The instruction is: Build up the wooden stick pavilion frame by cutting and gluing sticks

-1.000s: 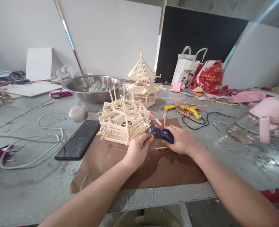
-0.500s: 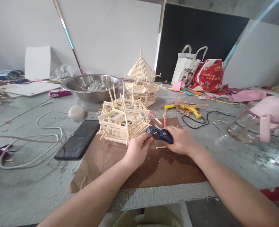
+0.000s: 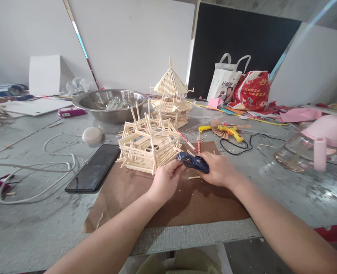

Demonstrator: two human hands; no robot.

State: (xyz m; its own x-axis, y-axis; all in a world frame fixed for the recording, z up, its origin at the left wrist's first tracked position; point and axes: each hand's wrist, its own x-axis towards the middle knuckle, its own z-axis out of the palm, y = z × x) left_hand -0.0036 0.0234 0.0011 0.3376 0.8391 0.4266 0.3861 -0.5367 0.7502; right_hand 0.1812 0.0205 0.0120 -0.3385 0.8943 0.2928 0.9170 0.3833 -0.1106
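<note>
A half-built stick model (image 3: 149,146) of pale wooden sticks stands on a brown cardboard sheet (image 3: 168,205). My left hand (image 3: 166,180) is pinched closed beside the model's front right corner, on something too small to make out. Gripped in my right hand (image 3: 218,169) is a dark blue cutter (image 3: 193,161), whose tip points toward my left fingertips. Behind the model stands a finished stick pagoda (image 3: 171,98) with a pointed roof.
A black phone (image 3: 95,167) lies left of the cardboard, near a white cable (image 3: 56,160). At the back are a steel bowl (image 3: 109,104), a yellow glue gun (image 3: 228,131), two bags (image 3: 242,89) and coloured paper scraps. A clear jug with a pink handle (image 3: 308,154) lies at right.
Almost nothing has moved. Both hands stay together at the model's front right corner, and the blue cutter has shifted only slightly.
</note>
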